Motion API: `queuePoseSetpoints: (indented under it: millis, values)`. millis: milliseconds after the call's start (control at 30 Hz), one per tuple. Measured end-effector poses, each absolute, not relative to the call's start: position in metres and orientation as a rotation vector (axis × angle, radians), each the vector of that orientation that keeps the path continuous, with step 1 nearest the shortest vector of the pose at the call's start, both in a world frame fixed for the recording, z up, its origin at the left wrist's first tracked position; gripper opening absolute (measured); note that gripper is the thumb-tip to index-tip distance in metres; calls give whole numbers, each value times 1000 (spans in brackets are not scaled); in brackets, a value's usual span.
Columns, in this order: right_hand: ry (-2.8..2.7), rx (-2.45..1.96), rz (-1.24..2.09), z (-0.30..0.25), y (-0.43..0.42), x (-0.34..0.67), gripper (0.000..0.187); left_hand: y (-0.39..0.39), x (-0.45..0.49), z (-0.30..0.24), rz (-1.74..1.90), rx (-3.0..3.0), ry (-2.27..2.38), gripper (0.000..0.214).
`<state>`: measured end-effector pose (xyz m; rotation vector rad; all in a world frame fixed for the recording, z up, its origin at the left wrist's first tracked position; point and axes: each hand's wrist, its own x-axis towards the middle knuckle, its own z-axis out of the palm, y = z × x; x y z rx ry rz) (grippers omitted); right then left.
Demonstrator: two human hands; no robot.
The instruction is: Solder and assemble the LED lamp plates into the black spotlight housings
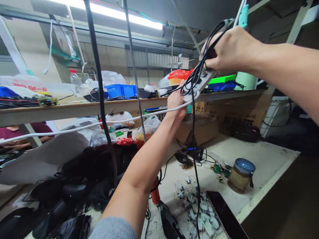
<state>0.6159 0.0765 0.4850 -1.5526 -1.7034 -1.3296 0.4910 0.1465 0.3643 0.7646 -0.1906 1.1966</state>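
A white power strip (pixel 206 79) is held up at shelf height, tilted with its far right end higher. My left hand (pixel 175 99) is closed around its lower end, where a white cord (pixel 154 109) runs off to the left. At the upper end, my right hand (pixel 230 46) is closed on a looped bundle of black cable (pixel 196 74); its fingers partly hide a dark piece, perhaps a plug. Black cable loops lie across the strip's face, and one strand hangs down to the table.
A shelf (pixel 119 105) carries blue bins (pixel 121 90) and bags. On the table (pixel 264 166) are a phone (pixel 224 214), a lidded jar (pixel 241 176), small wired parts (pixel 201 209), a black-and-red tool (pixel 169 219) and piled black items (pixel 74 189). Dark cords hang at left. People sit beyond.
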Motion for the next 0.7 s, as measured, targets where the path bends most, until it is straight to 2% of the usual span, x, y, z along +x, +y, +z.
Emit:
queuePoseSetpoints:
  millis: [200,467,700]
  values:
    - [-1641,-1625,-1202,481,71,608,18,144,484,360,1130,806,-101,21]
    - [-1744,-1659,-1442,475,73,606,22,142,485,355,1129,853,-54,20]
    - [-1742,-1549,-1396,466,77,609,21,139,485,353,1136,802,3,14]
